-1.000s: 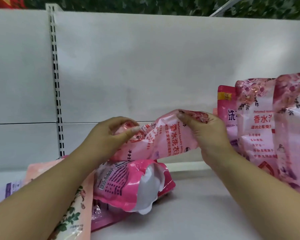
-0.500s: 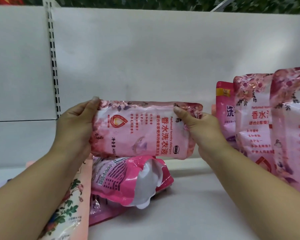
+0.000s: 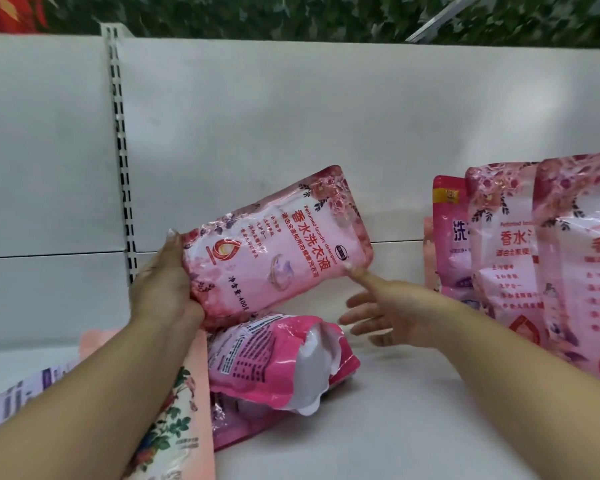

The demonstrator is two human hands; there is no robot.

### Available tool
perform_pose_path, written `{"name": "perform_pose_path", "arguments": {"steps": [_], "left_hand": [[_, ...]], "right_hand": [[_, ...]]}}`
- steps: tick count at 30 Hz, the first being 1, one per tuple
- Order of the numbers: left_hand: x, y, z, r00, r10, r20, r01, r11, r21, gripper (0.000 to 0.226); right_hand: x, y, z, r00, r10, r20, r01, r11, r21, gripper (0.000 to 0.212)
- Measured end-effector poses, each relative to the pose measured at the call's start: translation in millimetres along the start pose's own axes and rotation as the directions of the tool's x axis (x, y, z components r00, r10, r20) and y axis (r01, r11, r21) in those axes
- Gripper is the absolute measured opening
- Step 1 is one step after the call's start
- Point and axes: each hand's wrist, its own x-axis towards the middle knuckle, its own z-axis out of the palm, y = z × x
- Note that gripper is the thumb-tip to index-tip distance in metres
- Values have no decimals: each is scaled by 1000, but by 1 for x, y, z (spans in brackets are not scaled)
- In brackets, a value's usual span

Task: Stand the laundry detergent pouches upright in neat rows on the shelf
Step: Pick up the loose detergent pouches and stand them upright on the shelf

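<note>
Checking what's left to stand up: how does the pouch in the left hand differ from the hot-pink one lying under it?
The held pouch is pale pink, front-facing, tilted in the air; the hot-pink pouch lies flat on the shelf, its back print and white base showing. Neither stands upright yet.

I'm in a shop aisle: a white metal shelf [image 3: 413,410] with a slotted upright [image 3: 121,150] in its back panel, stocked with printed pink detergent pouches [image 3: 520,258] at its right edge.

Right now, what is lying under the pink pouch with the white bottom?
Under the pink pouch with the white bottom lies another pink pouch, flat on the shelf. Only its edge shows; the rest is covered.
</note>
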Motion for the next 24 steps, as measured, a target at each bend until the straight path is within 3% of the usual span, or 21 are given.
{"name": "perform_pose_path", "arguments": {"steps": [3, 6, 10, 11, 14, 19, 22, 24], "left_hand": [[-6, 1, 2, 998, -65, 7, 65, 997, -38, 23], [-4, 2, 0, 990, -136, 39, 138, 990, -31, 22], [-9, -7, 4, 952, -159, 262, 155, 987, 37, 16], [-12, -11, 7, 937, -133, 322, 98, 988, 123, 16], [-21, -19, 13, 864, -66, 499, -178, 888, 424, 26], [-29, -28, 13, 711, -80, 698, -585, 483, 652, 17], [-33, -26, 12, 661, -128, 739, -671, 339, 659, 23], [-34, -23, 11, 669, -160, 726, -663, 313, 680, 46]], "right_hand": [[4, -6, 24, 990, -130, 49, 130, 991, 21, 48], [5, -29, 41, 970, -238, -44, 241, 931, 272, 34], [5, -71, 31, 916, -296, -272, 399, 577, 713, 9], [4, -79, 24, 891, -295, -347, 454, 534, 713, 10], [3, -91, 5, 779, -320, -540, 607, 602, 519, 27], [17, -82, -16, 695, -397, -600, 677, 643, 359, 6], [31, -65, -17, 681, -396, -615, 667, 683, 298, 8], [43, -46, -11, 692, -387, -610, 637, 725, 263, 9]]}}
